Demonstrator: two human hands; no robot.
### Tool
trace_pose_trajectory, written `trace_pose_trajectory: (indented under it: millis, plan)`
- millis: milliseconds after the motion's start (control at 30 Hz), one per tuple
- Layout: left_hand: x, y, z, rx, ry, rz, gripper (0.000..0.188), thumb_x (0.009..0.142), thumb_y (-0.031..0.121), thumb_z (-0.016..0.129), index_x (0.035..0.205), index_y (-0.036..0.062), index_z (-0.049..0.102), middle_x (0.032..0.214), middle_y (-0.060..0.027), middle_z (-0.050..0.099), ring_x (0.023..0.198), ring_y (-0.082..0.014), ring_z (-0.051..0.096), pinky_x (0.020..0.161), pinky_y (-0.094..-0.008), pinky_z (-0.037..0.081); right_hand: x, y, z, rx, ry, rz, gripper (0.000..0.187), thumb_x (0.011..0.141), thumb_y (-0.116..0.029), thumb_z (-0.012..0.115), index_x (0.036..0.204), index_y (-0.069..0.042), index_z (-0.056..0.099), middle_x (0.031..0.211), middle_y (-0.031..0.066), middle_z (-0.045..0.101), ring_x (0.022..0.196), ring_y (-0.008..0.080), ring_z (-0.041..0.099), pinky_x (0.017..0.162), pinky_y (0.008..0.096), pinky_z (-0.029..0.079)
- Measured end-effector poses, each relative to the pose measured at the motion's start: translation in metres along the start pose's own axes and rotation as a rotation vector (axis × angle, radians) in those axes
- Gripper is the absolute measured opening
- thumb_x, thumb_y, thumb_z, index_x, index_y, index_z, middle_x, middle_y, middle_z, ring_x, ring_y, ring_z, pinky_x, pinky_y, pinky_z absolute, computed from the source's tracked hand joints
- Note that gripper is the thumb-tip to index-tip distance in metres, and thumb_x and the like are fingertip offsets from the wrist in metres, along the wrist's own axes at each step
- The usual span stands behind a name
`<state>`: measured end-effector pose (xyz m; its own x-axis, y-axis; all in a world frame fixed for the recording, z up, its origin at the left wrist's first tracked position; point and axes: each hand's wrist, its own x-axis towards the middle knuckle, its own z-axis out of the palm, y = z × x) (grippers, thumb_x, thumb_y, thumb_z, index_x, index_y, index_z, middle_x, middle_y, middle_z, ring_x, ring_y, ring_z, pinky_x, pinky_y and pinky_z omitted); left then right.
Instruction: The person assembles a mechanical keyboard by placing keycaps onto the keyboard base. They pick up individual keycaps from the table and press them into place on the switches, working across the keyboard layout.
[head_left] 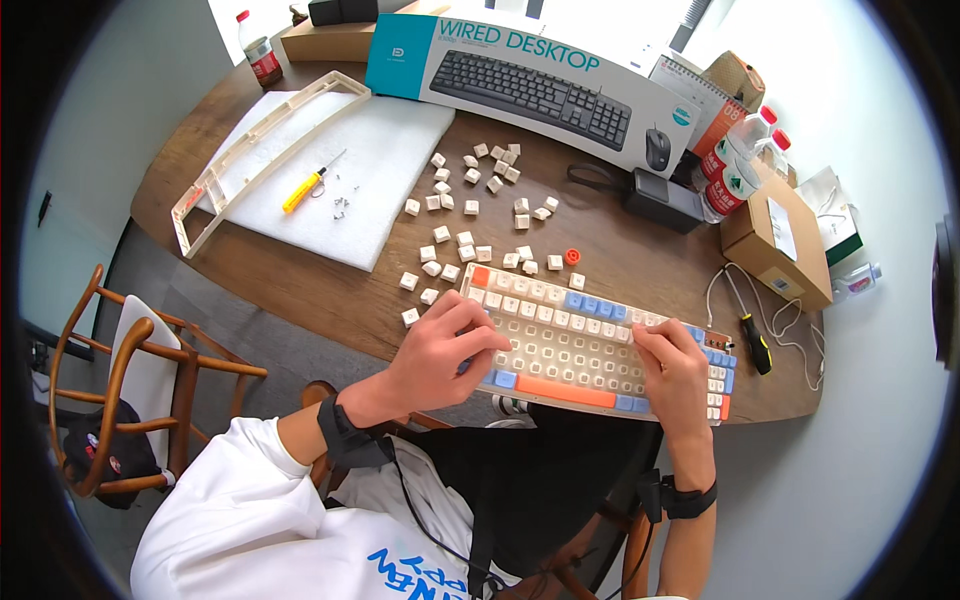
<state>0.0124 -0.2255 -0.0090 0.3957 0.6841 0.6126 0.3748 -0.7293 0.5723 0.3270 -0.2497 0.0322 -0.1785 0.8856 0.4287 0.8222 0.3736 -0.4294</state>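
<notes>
The fingers of your left hand (447,347) curl inward over the left part of the keyboard, thumb and index tips drawn close together; you may have a small piece between them, but I cannot tell. Your right hand (673,362) has its thumb and fingertips gathered at the upper rows toward the right, and whether they grip a key or merely touch it cannot be told either. The keyboard (565,390) lies beneath both hands at the table's near edge, its middle rows showing exposed switches, with cream, blue and orange keys around them. Black bands (345,436) circle both your wrists. Just beyond the keyboard sits a round red piece (572,257), and loose cream keycaps (471,207) are scattered over the wooden table (300,292). To your left, a white foam sheet (400,150) bears a yellow screwdriver (298,194), small screws (340,203) and part of a long cream frame (212,192). To your right lie a yellow-and-black screwdriver (757,346) and a white cable (709,300), near a cardboard box (775,245). Farther out stand bottles (733,185) with red caps and a large white-and-teal box (402,50) along the far side.
</notes>
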Motion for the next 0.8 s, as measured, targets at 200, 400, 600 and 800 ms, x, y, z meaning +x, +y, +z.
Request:
trace_pose_trajectory:
  millis: [200, 400, 600, 800]
  plan:
    - [-0.001, 0.000, 0.000, 0.007, -0.001, 0.008, 0.022, 0.079, -0.006, 0.074, 0.096, 0.0080, 0.075, 0.092, -0.0055, 0.062, 0.089, -0.0268, 0.057, 0.075, -0.0372, 0.052, -0.001, -0.001, 0.002, 0.074, 0.037, 0.054, 0.008, 0.093, 0.002, 0.076, 0.101, 0.003, 0.077, 0.093, 0.0100, 0.066, 0.077, 0.0234, 0.069, 0.070, 0.0341, 0.055]
    - [-0.001, 0.000, 0.000, 0.010, -0.008, 0.006, 0.022, 0.079, -0.006, 0.073, 0.096, 0.0079, 0.075, 0.092, -0.0058, 0.062, 0.089, -0.0272, 0.058, 0.076, -0.0375, 0.052, 0.003, 0.000, -0.001, 0.080, -0.003, 0.058, 0.006, 0.093, 0.001, 0.077, 0.099, 0.003, 0.077, 0.089, 0.0105, 0.064, 0.073, 0.0245, 0.066, 0.067, 0.0348, 0.053]
    - [-0.001, 0.000, 0.000, 0.020, -0.003, 0.015, 0.022, 0.079, -0.006, 0.073, 0.096, 0.0076, 0.075, 0.092, -0.0059, 0.061, 0.089, -0.0273, 0.058, 0.076, -0.0374, 0.053, 0.011, -0.001, -0.009, 0.023, -0.081, 0.007, 0.005, 0.093, 0.000, 0.075, 0.096, 0.004, 0.074, 0.084, 0.0121, 0.060, 0.072, 0.0288, 0.064, 0.066, 0.0377, 0.053]
    - [-0.001, 0.000, 0.000, 0.034, -0.004, 0.018, 0.020, 0.079, -0.005, 0.073, 0.095, 0.0072, 0.074, 0.092, -0.0058, 0.060, 0.088, -0.0274, 0.057, 0.074, -0.0371, 0.053, 0.007, -0.010, -0.003, -0.088, -0.058, -0.024, 0.003, 0.093, 0.001, 0.074, 0.095, 0.003, 0.073, 0.083, 0.0125, 0.059, 0.071, 0.0302, 0.064, 0.064, 0.0398, 0.052]
